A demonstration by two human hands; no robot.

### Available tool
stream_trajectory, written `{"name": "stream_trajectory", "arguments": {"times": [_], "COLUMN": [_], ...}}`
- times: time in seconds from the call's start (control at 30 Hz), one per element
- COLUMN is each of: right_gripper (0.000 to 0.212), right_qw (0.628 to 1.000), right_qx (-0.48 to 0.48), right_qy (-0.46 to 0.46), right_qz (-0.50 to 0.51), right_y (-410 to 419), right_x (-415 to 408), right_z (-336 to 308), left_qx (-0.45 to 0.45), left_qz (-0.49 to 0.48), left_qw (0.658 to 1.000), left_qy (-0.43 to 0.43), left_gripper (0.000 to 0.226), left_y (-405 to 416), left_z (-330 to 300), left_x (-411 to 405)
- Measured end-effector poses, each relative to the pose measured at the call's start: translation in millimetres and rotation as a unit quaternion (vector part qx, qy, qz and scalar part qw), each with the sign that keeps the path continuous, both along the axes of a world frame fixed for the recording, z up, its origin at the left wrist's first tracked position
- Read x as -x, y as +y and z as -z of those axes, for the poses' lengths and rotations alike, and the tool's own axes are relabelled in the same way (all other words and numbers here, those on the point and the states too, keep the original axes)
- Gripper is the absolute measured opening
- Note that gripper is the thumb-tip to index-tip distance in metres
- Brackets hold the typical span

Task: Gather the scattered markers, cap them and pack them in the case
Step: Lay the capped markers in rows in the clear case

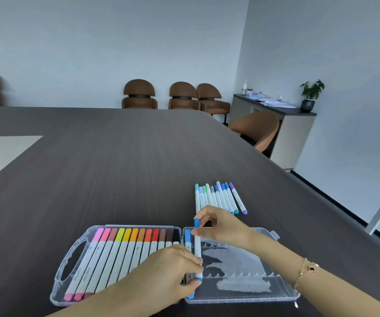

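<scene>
We pinch the blue marker point(197, 248) at both ends — right hand point(218, 225) far, left hand point(173, 268) near — lengthwise over the case point(285, 291) slots.

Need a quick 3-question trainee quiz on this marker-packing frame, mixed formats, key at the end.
1. True or false: the left half of the case is already filled with warm-coloured markers.
2. Which marker do both hands hold over the right half of the case? A) purple B) blue C) orange
3. Fill in: the loose markers still to pack lie on the table just ____ the case.

Key:
1. True; that row runs from pink to black.
2. B. The right hand pinches the blue marker near its far cap and the left hand holds its near end.
3. beyond
</scene>
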State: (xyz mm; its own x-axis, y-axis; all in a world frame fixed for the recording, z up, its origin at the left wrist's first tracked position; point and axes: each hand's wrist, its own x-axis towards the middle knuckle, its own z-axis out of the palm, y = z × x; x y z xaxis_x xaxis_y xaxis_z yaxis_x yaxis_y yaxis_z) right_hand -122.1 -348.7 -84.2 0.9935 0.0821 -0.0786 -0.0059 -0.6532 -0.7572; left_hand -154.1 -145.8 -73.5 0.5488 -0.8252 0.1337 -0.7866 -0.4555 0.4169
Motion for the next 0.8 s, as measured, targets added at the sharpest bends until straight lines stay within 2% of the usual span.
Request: {"name": "stream_trajectory", "arguments": {"times": [0.23,0.37,0.53,0.57,0.67,0.73,0.8], "right_gripper": [0.019,0.023,0.036,0.038,0.033,0.019,0.012], "right_qw": [0.998,0.996,0.991,0.99,0.988,0.986,0.976], "right_qx": [0.042,0.059,0.085,0.092,0.106,0.109,0.155], "right_qy": [-0.047,-0.067,-0.089,-0.084,-0.097,-0.127,-0.148], "right_qz": [-0.031,-0.028,-0.052,-0.059,-0.054,-0.002,0.045], "right_y": [9,7,5,4,-10,-33,-64], "right_x": [16,18,18,17,10,-2,-20], "right_z": [4,10,17,15,0,-12,-22], "left_qx": [-0.01,0.001,-0.009,-0.017,-0.024,-0.025,-0.013], "left_qz": [0.007,0.012,0.034,0.035,0.014,-0.003,-0.018], "left_qw": [1.0,1.0,0.999,0.999,1.0,1.0,0.999], "left_qy": [0.02,0.027,0.035,0.022,0.005,-0.01,-0.031], "left_gripper": [0.031,0.032,0.074,0.073,0.041,0.032,0.031], "left_y": [6,8,5,5,2,-5,-17], "left_z": [1,4,10,9,-2,-13,-21], "left_x": [9,4,4,3,-7,-18,-34]}}
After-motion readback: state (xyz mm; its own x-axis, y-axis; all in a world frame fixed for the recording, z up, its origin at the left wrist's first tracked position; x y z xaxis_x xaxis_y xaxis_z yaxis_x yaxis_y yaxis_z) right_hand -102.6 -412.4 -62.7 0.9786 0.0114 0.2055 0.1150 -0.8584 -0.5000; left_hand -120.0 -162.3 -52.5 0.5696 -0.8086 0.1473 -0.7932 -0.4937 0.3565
